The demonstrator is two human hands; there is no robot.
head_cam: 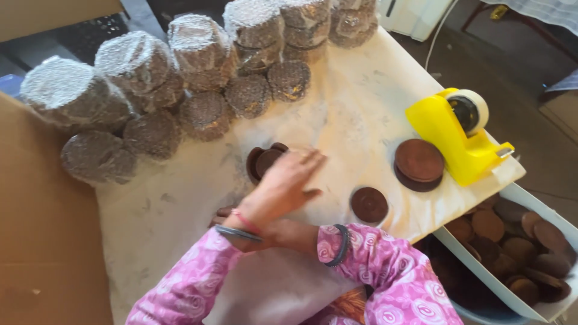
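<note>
Left hand point(288, 180) spread flat, fingers open, holding nothing — fingertips just short of small stack of round brown clay discs point(265, 161), lying just beyond and slightly left. Right hand hidden beneath left forearm — grip impossible to tell. Further right: single brown disc point(369, 204), stacked pair point(419, 164), yellow tape dispenser point(457, 135). Beyond: bubble-wrapped bundles point(150, 84).

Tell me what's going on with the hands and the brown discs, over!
Left hand open, flat beside small pile of brown discs. Right hand hidden under left forearm; grip unknown. Single disc and two stacked discs lie apart. Yellow tape dispenser off to the side.
</note>
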